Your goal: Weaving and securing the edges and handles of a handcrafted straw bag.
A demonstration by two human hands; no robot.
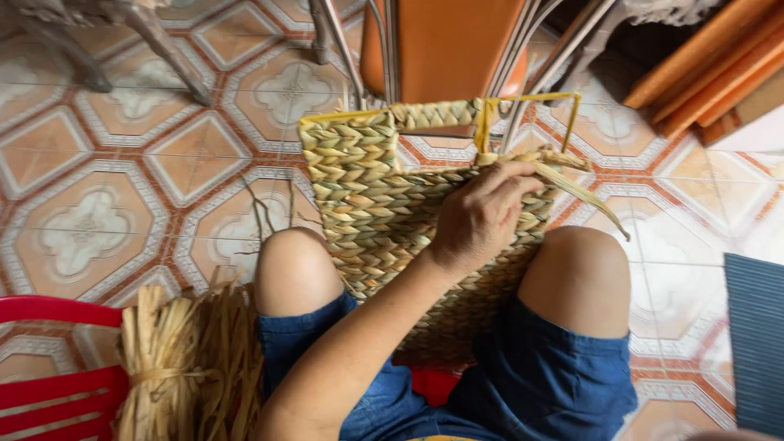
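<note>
A half-woven basket of pale green-tan straw (367,188) on a yellow wire frame (531,100) rests upright between my bare knees. My left hand (482,216) reaches across from the lower left and lies against the basket's right side. Its fingers are closed on a flat loose straw strand (588,200) that trails down to the right past my knee. The woven part covers the frame's left side and top edge, while the upper right of the frame stands bare. My right hand is out of sight.
A tied bundle of dried straw (175,367) lies on a red plastic chair (49,392) at lower left. An orange chair with metal legs (445,45) stands just beyond the basket. Orange planks (710,65) lean at top right, with a dark ribbed mat (755,343) at right on the patterned tile floor (98,212).
</note>
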